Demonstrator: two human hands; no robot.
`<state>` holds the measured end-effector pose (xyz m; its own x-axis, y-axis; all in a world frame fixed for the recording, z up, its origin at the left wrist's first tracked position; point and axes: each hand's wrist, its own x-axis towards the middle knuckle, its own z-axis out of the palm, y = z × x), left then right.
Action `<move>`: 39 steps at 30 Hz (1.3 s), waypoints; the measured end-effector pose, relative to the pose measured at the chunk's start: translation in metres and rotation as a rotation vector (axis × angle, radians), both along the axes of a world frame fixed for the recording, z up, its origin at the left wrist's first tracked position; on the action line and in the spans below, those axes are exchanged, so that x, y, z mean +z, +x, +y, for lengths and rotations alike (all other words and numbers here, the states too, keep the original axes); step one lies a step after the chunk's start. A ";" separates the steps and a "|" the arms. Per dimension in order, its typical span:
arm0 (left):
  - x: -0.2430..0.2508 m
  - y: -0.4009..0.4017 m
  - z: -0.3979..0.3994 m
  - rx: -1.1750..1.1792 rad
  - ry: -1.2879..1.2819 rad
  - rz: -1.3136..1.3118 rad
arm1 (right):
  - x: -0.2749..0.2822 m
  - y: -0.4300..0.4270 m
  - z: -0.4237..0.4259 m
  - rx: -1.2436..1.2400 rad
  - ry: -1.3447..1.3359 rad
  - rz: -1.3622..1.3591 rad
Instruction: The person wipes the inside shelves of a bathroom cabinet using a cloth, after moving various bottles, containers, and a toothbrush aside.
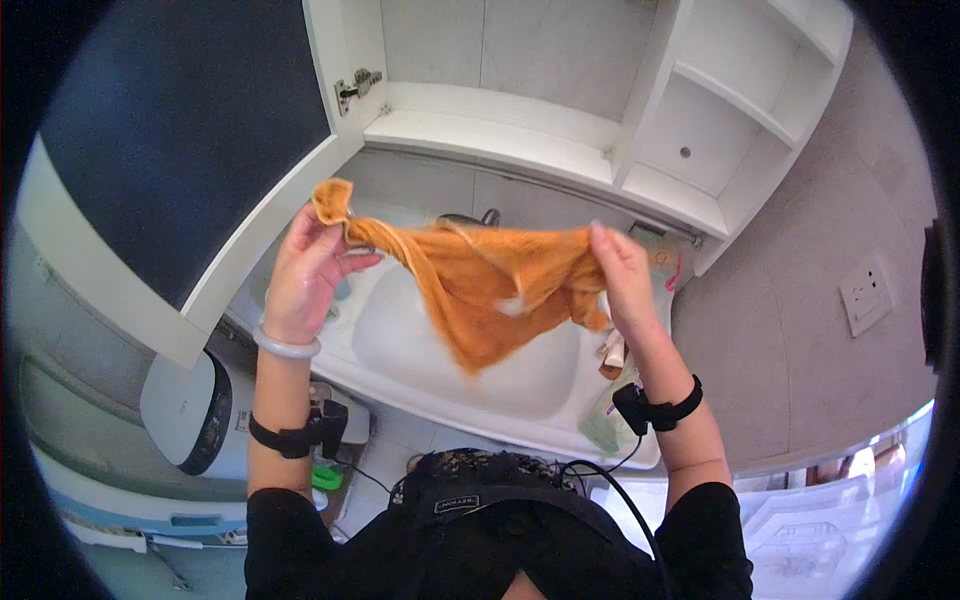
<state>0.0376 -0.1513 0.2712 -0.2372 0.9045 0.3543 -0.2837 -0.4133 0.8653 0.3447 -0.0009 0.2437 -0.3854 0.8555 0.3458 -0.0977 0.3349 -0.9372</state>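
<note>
An orange cloth (487, 277) with a pale edge hangs between my two hands above the white washbasin (375, 315). My left hand (304, 277) pinches one end, with a corner sticking up over the fingers. At the other end, my right hand (624, 274) grips the top edge, and a bunched part hangs below it. The lower point of the cloth is blurred. Part of a dark faucet (489, 218) shows behind the cloth; the rest of it is hidden.
Above the basin, a white wall cabinet (495, 135) has its mirrored door (187, 135) swung out at left. Small tubes (613, 352) and a green packet (604, 420) lie on the basin's right rim. A wall socket (865, 294) is at right, a white appliance (180, 409) at lower left.
</note>
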 end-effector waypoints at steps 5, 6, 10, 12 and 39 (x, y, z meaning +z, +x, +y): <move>-0.008 0.022 0.014 -0.027 0.024 -0.128 | 0.051 -0.018 -0.009 0.280 -0.309 0.246; -0.029 0.034 0.021 -0.186 -0.123 -0.201 | 0.053 -0.014 0.000 0.349 -0.378 0.260; -0.046 0.070 0.012 -0.138 -0.250 0.130 | -0.003 0.016 0.022 0.354 -0.693 0.044; -0.073 0.041 -0.008 -0.101 -0.417 0.105 | -0.027 0.017 -0.006 0.336 -0.737 -0.363; -0.031 0.018 -0.016 0.112 -0.490 0.143 | 0.002 0.028 0.002 0.501 -0.536 -0.037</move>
